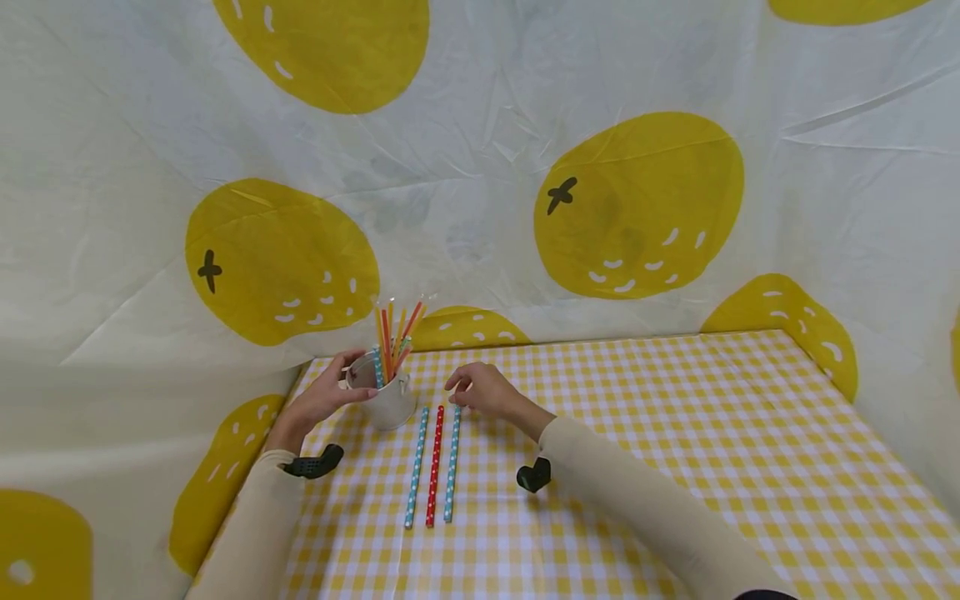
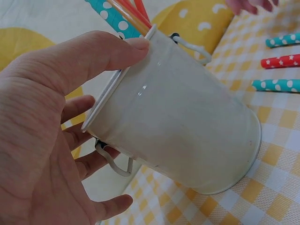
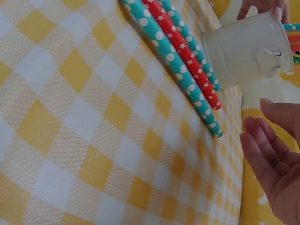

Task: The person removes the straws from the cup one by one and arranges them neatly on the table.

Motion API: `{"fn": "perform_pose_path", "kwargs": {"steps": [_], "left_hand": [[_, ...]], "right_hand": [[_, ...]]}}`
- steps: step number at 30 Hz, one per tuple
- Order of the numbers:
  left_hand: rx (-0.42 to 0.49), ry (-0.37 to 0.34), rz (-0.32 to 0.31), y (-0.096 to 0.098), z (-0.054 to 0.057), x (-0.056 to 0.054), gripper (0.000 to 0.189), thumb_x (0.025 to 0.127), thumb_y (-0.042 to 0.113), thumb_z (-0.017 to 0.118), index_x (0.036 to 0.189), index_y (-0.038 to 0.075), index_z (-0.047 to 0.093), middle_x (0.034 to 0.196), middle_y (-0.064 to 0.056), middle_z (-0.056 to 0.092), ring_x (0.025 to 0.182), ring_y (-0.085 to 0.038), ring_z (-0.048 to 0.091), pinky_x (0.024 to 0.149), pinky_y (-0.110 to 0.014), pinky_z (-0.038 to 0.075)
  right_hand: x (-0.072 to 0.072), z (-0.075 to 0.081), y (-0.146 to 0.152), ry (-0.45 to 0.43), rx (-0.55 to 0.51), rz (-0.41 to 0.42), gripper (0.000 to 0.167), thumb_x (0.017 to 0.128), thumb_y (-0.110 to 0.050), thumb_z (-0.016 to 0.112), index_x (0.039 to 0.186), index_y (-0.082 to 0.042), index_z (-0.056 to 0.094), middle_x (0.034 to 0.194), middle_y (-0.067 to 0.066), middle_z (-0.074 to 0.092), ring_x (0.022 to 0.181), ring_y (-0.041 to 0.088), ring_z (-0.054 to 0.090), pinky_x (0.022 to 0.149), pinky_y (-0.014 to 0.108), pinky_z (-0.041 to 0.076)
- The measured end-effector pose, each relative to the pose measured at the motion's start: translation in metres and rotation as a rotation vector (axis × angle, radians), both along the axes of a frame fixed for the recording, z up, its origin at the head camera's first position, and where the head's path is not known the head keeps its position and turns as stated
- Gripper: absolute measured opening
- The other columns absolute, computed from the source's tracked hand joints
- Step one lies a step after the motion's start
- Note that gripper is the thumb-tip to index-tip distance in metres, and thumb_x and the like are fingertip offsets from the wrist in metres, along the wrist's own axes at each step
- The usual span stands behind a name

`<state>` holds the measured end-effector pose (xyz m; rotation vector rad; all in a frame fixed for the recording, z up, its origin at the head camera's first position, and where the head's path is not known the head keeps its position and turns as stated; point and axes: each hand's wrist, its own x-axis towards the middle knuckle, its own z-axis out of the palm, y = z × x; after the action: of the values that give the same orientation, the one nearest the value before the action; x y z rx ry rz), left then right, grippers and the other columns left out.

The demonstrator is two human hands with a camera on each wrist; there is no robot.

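Note:
A small white metal bucket stands at the table's far left. My left hand grips its rim, the thumb lying over the near edge and the fingers round the far side. Red, orange and dotted turquoise straws lean out of the bucket. Just right of it, a turquoise dotted straw, a red straw with white stars and another turquoise dotted straw lie side by side. By their far ends hovers my right hand, loosely curved, nothing between thumb and fingers in the right wrist view.
A yellow-and-white checked cloth covers the table, reaching far to the right of the straws. Close behind the table and along its left side hangs a pale curtain printed with big yellow fruit. Small wire handle loops stick out from the bucket's sides.

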<state>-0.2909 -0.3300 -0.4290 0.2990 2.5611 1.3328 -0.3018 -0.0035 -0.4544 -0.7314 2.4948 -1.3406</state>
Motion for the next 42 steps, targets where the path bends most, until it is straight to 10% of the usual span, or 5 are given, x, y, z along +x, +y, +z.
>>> {"fn": "perform_pose_path", "kwargs": {"steps": [14, 42], "left_hand": [[-0.015, 0.004, -0.002, -0.003, -0.001, -0.001, 0.087, 0.092, 0.037, 0.076, 0.160, 0.017, 0.025, 0.162, -0.014, 0.023, 0.144, -0.044, 0.024, 0.104, -0.061, 0.036], [-0.010, -0.005, 0.010, 0.001, 0.002, -0.001, 0.090, 0.092, 0.038, 0.077, 0.160, 0.015, 0.023, 0.162, -0.014, 0.023, 0.143, -0.043, 0.027, 0.104, -0.060, 0.036]], "right_hand": [[-0.011, 0.033, -0.018, 0.103, -0.182, -0.034, 0.029, 0.099, -0.016, 0.069, 0.127, -0.012, 0.069, 0.108, 0.005, 0.071, 0.087, 0.015, 0.068, 0.078, 0.027, 0.055], [-0.020, 0.053, -0.048, 0.148, -0.220, -0.040, 0.038, 0.095, -0.007, 0.072, 0.131, -0.010, 0.064, 0.120, 0.012, 0.066, 0.107, 0.028, 0.064, 0.082, 0.030, 0.054]]}}
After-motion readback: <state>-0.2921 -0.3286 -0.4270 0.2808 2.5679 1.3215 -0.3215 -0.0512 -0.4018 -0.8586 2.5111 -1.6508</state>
